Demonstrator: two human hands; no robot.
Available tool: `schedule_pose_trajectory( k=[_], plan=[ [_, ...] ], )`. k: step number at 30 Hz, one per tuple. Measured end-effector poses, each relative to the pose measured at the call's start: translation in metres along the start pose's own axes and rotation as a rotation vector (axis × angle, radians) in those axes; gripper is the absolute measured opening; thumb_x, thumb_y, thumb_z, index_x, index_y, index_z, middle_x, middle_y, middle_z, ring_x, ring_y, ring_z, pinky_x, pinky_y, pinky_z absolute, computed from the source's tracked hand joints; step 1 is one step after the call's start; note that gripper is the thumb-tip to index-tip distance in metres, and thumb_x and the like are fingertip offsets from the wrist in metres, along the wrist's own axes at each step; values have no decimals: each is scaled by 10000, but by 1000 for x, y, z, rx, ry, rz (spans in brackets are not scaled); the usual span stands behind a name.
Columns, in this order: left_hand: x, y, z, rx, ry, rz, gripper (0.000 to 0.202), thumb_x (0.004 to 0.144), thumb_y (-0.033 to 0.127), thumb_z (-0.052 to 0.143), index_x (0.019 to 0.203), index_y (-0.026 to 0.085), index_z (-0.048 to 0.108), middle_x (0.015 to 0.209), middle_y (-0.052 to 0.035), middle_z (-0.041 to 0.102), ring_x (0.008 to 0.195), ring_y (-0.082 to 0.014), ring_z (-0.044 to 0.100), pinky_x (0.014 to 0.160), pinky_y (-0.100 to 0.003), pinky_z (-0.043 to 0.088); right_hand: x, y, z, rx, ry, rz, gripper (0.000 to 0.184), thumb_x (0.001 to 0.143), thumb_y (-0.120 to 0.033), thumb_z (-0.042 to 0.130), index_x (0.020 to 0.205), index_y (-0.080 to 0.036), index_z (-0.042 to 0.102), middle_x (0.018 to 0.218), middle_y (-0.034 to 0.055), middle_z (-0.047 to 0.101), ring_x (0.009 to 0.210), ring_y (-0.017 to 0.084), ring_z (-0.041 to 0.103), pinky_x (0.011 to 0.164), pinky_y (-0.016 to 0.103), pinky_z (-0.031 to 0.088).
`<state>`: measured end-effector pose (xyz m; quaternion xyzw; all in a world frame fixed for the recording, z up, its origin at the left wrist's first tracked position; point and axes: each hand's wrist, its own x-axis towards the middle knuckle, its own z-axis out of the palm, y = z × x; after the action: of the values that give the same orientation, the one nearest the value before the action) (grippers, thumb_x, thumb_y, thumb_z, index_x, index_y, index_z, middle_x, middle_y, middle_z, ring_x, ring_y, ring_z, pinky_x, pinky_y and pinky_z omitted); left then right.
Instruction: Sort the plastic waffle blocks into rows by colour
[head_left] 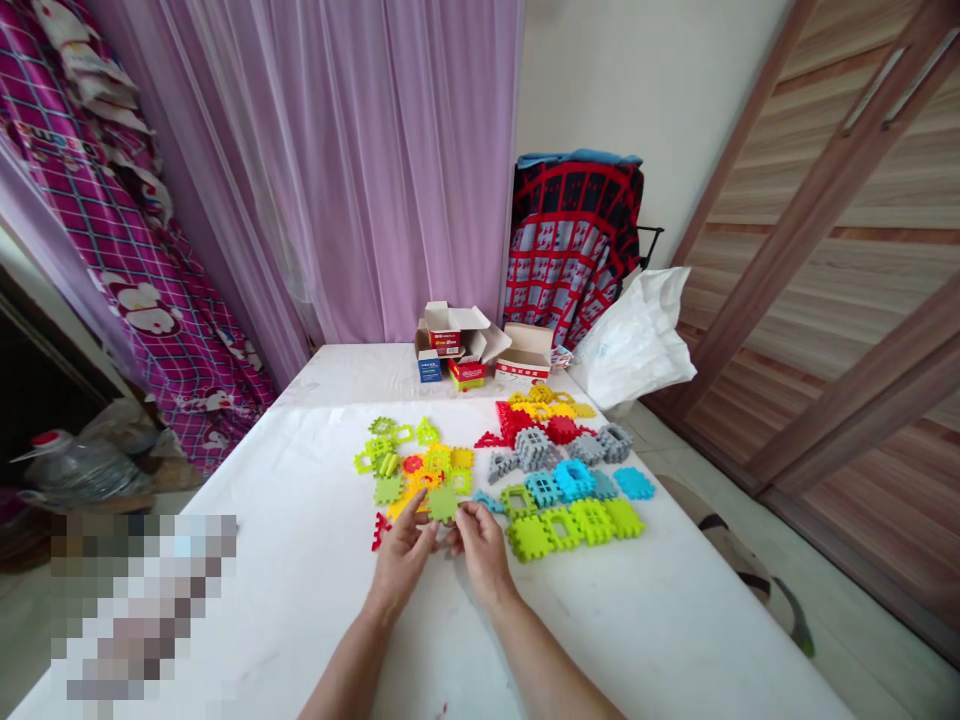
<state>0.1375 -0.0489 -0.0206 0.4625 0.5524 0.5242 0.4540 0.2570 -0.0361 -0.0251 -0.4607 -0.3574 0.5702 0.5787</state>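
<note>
A green square toy building tile [442,503] with notched edges is held up between my two hands. My left hand [400,552] grips its left side with the fingers curled. On the other side, my right hand [484,548] pinches the lower right edge between thumb and fingers. Just beyond are mixed yellow, orange and green tiles [439,458]. A red tile [380,530] lies by my left fingers. To the right of my right hand, lime green tiles [592,522] form a row, with blue tiles [576,480] behind them.
Grey tiles [533,450], red tiles [516,422] and yellow tiles [541,395] stand in groups farther back. Small open cardboard boxes [523,355] sit at the far edge of the white table [292,520]. A white plastic bag [634,345] is at the back right corner.
</note>
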Motion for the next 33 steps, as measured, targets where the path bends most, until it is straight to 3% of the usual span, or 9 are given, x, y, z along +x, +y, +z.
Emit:
schedule_pose_trajectory(
  k=[6, 16, 19, 23, 28, 33],
  plan=[
    [1, -1, -5, -23, -90, -23, 691, 686, 518, 665, 1288, 205, 535, 828, -14, 593, 564, -102, 561, 432, -198, 393, -3, -1, -6, 1, -39, 20, 425, 653, -563, 707, 809, -182, 601, 659, 3, 645, 517, 112, 557, 446, 215, 436],
    [1, -4, -9, -32, -119, -24, 709, 707, 501, 673, 1318, 212, 463, 754, 21, 569, 561, -102, 554, 432, -188, 375, -4, 3, -9, -59, -105, -26, 341, 722, -499, 657, 854, -195, 576, 658, -17, 609, 525, 113, 559, 451, 211, 429],
    [1, 0, -10, -25, -128, -31, 688, 684, 501, 693, 1278, 212, 502, 753, 18, 580, 558, -102, 550, 438, -192, 386, -7, 5, -16, -221, -92, -146, 361, 772, -386, 608, 1085, -212, 559, 817, 15, 649, 601, 123, 591, 512, 224, 465],
    [-1, 5, -11, -10, -121, -54, 644, 667, 483, 705, 1230, 219, 542, 762, 17, 587, 558, -100, 545, 464, -206, 408, -12, -6, -28, -657, -178, -383, 581, 732, -212, 621, 1297, -245, 489, 1066, 59, 633, 718, 136, 607, 668, 266, 511],
    [0, 2, -12, -15, -167, -36, 608, 673, 446, 705, 1212, 219, 538, 747, 37, 560, 563, -98, 535, 537, -240, 446, -11, -25, -35, -1049, -226, -479, 604, 736, -208, 651, 1314, -260, 483, 1062, 48, 626, 732, 150, 599, 769, 316, 505],
    [4, -7, -12, -32, -220, -5, 599, 691, 436, 697, 1215, 203, 525, 728, 36, 567, 580, -104, 530, 564, -249, 442, -13, -26, -33, -1076, -197, -513, 532, 764, -217, 633, 1278, -247, 501, 1044, 46, 651, 771, 162, 619, 743, 287, 497]
  ],
)
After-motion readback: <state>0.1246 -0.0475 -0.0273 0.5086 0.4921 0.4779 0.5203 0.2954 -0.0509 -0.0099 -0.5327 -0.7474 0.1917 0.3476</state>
